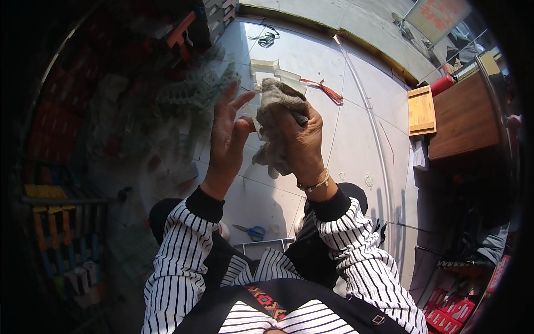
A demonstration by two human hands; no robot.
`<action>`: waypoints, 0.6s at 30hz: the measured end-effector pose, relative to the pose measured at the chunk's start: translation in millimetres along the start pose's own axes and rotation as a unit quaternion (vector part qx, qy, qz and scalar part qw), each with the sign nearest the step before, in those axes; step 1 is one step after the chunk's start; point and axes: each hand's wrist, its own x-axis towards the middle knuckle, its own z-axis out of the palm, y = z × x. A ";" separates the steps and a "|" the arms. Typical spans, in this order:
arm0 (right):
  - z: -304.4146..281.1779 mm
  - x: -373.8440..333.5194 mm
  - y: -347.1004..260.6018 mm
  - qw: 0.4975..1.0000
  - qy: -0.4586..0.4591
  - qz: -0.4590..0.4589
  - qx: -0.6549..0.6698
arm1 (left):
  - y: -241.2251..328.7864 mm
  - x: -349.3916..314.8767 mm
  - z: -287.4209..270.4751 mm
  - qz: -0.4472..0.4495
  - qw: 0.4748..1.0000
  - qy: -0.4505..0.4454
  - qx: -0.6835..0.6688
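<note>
My right hand (303, 139) is closed around a crumpled grey cloth (272, 111) and presses it against a small pale object held up in front of me. My left hand (227, 136) pinches the left end of that object between thumb and fingers, the other fingers spread upward. Most of the object is hidden by the cloth, so its shape cannot be made out. Both forearms wear black-and-white striped sleeves with black cuffs, and a thin bracelet (314, 183) circles my right wrist.
Below lies a pale tiled floor (356, 139) with blue-handled scissors (253, 231), clear plastic packages (278, 69) and a red cord (328, 92). Racks of packaged goods (111, 111) fill the left. A wooden box (421, 110) and wooden table (464, 117) stand right.
</note>
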 end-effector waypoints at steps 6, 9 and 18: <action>5.3 0.9 11.4 0.983 0.091 0.022 0.156 | 8.2 2.0 0.6 -0.211 0.963 0.119 -0.113; 8.3 -2.1 23.6 0.980 0.081 0.052 0.174 | 4.9 2.7 3.8 -0.246 0.945 0.182 -0.115; 14.8 -19.7 20.7 0.989 -0.118 0.077 -0.053 | 6.4 10.6 -13.8 -0.295 0.850 0.210 -0.382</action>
